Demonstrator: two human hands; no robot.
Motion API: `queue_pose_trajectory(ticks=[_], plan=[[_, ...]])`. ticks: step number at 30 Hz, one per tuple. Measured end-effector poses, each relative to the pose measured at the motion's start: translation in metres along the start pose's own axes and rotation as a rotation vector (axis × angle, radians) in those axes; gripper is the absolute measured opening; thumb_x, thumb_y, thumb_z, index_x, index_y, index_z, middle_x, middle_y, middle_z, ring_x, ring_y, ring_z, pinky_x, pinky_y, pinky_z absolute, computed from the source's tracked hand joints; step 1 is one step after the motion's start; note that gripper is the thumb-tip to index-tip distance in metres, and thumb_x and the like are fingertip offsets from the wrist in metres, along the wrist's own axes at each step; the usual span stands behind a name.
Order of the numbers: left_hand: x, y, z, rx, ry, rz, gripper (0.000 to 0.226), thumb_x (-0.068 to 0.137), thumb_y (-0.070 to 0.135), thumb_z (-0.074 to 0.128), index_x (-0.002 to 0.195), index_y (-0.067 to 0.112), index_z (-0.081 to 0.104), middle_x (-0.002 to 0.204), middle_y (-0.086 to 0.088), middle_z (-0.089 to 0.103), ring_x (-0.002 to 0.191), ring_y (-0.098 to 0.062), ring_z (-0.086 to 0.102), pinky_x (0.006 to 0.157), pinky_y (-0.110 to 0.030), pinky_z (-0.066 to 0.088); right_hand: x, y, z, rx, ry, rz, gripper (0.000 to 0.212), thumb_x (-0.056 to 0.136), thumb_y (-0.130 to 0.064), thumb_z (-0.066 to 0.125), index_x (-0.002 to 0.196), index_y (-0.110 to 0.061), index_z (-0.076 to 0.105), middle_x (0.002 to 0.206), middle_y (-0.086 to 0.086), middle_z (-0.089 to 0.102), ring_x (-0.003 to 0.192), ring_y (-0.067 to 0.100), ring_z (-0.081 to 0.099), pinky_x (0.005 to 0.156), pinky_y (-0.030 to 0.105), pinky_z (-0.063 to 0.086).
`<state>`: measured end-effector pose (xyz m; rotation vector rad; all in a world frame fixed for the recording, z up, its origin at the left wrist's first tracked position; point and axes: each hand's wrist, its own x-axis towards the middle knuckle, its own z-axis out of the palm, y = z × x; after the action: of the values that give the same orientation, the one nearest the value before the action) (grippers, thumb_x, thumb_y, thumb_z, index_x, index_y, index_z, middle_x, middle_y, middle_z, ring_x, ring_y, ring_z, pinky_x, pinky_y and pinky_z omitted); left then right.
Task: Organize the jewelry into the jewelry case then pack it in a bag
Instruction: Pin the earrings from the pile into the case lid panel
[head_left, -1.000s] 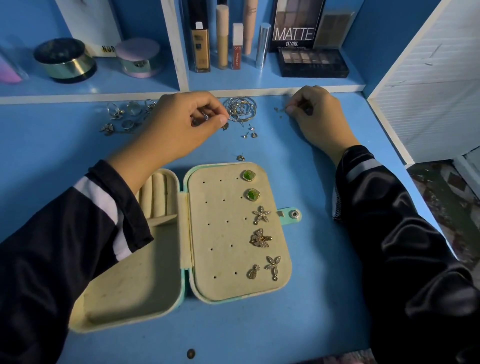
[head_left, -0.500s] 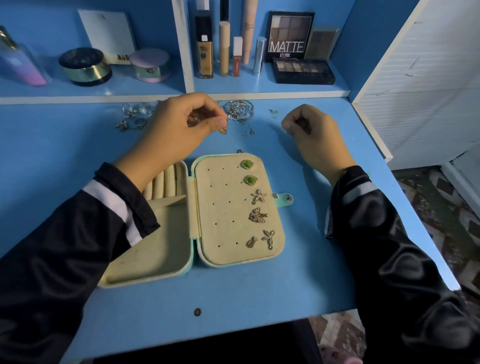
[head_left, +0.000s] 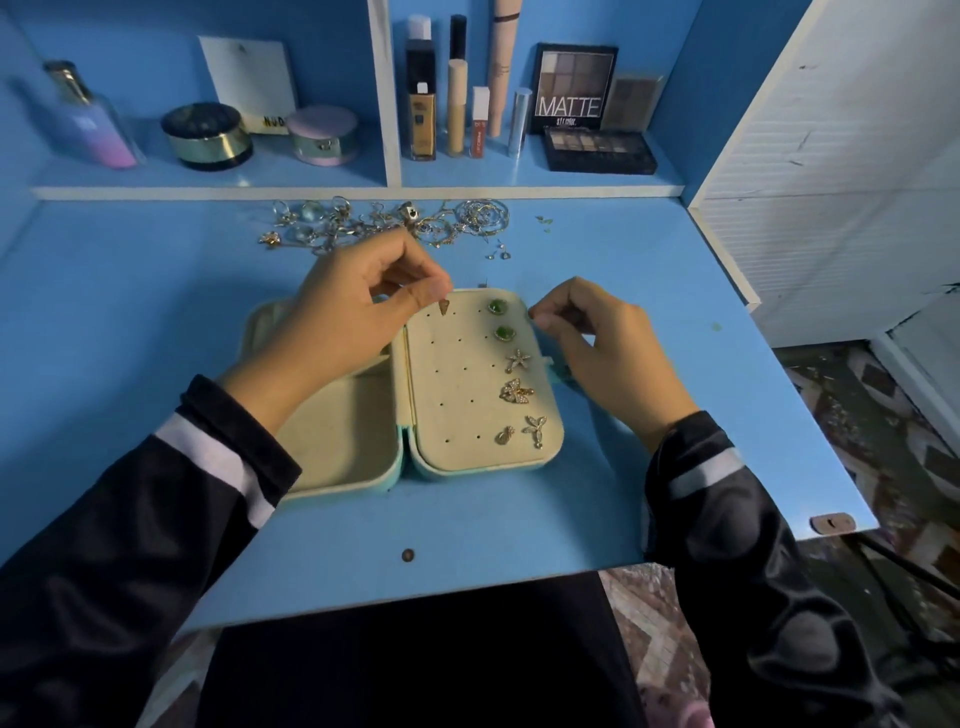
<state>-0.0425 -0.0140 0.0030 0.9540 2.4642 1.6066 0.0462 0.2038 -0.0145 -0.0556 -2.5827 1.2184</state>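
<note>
Open jewelry case (head_left: 332, 447) lies mid-tabletop (head_left: 519, 519), with loose jewelry (head_left: 384, 223) along the far edge. Left hand (head_left: 353, 312) pinches a small earring (head_left: 443, 306) just above the far-left holes of the perforated panel (head_left: 457, 374). Right hand (head_left: 597, 343), at the panel's right rim, has its fingertips drawn together; whether they hold anything cannot be told. Advisable: hold the post vertical over a hole, steady the case, press gently.

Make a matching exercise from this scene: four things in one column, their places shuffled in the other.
1. gold earring
2. green earrings
3. loose jewelry pile
4. eyeshadow palette

A. on the shelf
B. pinned in the jewelry case panel
C. pinched by the left hand
D. on the desk, beside the shelf edge

Pairs: 1-C; 2-B; 3-D; 4-A
</note>
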Motion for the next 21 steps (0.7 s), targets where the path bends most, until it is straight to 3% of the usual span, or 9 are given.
queue_pose_trajectory(ticks=[6, 11, 17, 21], plan=[[-0.014, 0.008, 0.005, 0.067, -0.008, 0.019, 0.004, 0.088, 0.022, 0.071, 0.088, 0.021, 0.067, 0.087, 0.014, 0.072, 0.083, 0.0, 0.065, 0.083, -0.028, 0.052, -0.008, -0.003, 0.004, 0.026, 0.019, 0.019, 0.007, 0.094, -0.006, 0.058, 0.092, -0.004, 0.064, 0.097, 0.0, 0.071, 0.088, 0.013, 0.063, 0.08, 0.019, 0.05], [-0.022, 0.013, 0.007, 0.073, -0.047, 0.039, 0.003, 0.088, 0.021, 0.07, 0.09, 0.02, 0.068, 0.087, 0.015, 0.071, 0.085, -0.004, 0.066, 0.085, -0.026, 0.053, -0.009, -0.005, 0.005, 0.042, 0.037, 0.001, 0.006, 0.093, -0.006, 0.058, 0.089, -0.006, 0.063, 0.095, 0.002, 0.069, 0.086, 0.016, 0.063, 0.081, 0.026, 0.051], [-0.023, 0.013, 0.008, 0.068, -0.072, 0.028, 0.004, 0.088, 0.021, 0.07, 0.091, 0.024, 0.069, 0.087, 0.017, 0.071, 0.084, -0.006, 0.066, 0.083, -0.032, 0.053, -0.009, -0.007, 0.009, 0.101, 0.102, 0.026, 0.006, 0.093, -0.008, 0.06, 0.089, -0.007, 0.064, 0.098, -0.007, 0.07, 0.085, 0.007, 0.063, 0.078, 0.012, 0.047], [-0.024, 0.011, 0.01, 0.069, -0.099, 0.006, 0.004, 0.089, 0.021, 0.07, 0.092, 0.023, 0.07, 0.087, 0.017, 0.071, 0.083, -0.005, 0.067, 0.081, -0.029, 0.053, -0.007, -0.002, 0.009, 0.072, 0.114, 0.067, 0.007, 0.093, -0.011, 0.06, 0.089, -0.007, 0.063, 0.101, -0.006, 0.07, 0.087, 0.008, 0.063, 0.079, 0.016, 0.049]])
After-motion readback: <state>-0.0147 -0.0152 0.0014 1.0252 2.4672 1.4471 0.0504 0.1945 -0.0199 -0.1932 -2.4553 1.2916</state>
